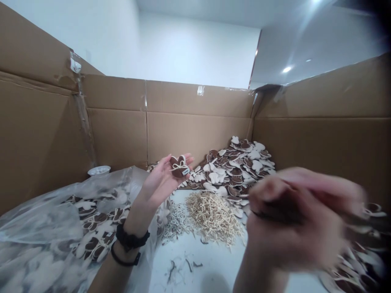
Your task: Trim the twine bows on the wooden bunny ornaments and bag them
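Note:
My left hand (160, 179), palm up and fingers curled, holds a brown felt rabbit-head patch (176, 167). The patch has a pale edge, a cream bow and a small white label. My right hand (299, 219) is raised close to the camera and smeared by motion. Its fingers are closed around something dark brown (282, 205), too blurred to name. Between my hands lie a heap of cream bows (214, 215) and a smaller scatter of white labels (177, 219) on the white table (180, 272).
Cardboard walls (195, 130) enclose the table on three sides. A large pile of brown and white patches (235, 167) rises at the back right, with more patches (354, 268) lower right. A clear plastic bag (61, 219) of finished-looking patches fills the left, near a white dish (99, 170).

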